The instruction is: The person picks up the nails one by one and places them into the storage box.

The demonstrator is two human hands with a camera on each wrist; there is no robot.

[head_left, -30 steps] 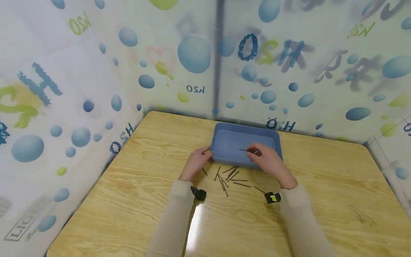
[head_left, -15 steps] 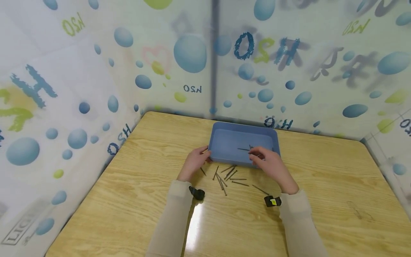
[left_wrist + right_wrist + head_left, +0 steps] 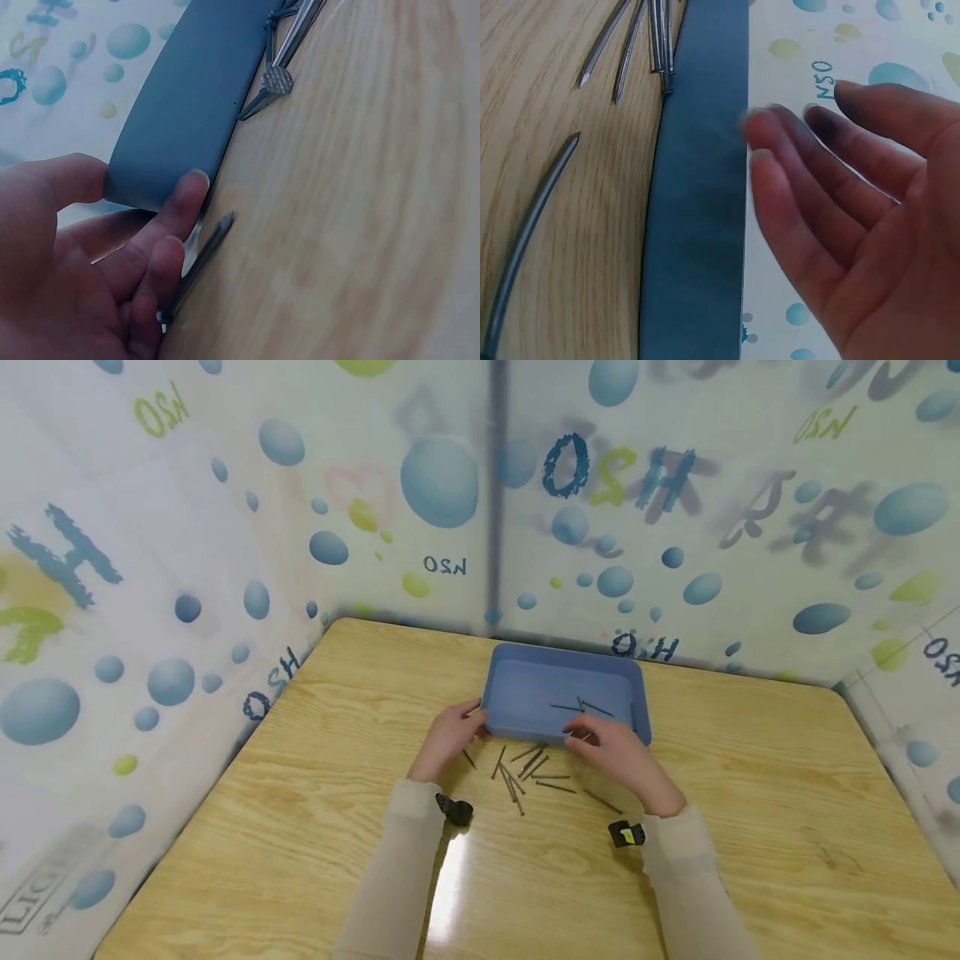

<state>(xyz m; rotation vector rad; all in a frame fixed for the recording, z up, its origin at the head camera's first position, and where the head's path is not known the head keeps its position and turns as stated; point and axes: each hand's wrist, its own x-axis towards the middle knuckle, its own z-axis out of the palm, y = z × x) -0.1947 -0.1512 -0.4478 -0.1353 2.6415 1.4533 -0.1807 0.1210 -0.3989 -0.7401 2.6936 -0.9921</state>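
Note:
My left hand (image 3: 451,737) grips the front left corner of a blue tray (image 3: 522,732), thumb and fingers around the corner in the left wrist view. My right hand (image 3: 617,756) is over the tray's front edge with its fingers loosely bent. Nothing shows between those fingers (image 3: 772,187) in the right wrist view. A few nails (image 3: 597,709) lie inside the tray, just beyond the right fingertips. Several more nails (image 3: 553,787) are scattered on the table before the tray, and one nail (image 3: 201,262) lies right beside the left fingers.
The wooden table (image 3: 315,827) extends around the tray on all sides. Behind the tray stands a wall covering (image 3: 360,652) printed with bubbles and letters. A lone nail (image 3: 603,802) lies near the right wrist's camera (image 3: 626,834).
The right hand has let go of a nail, which now lies in the tray with others, and has drawn back toward the front edge. The left hand keeps its grip on the corner.

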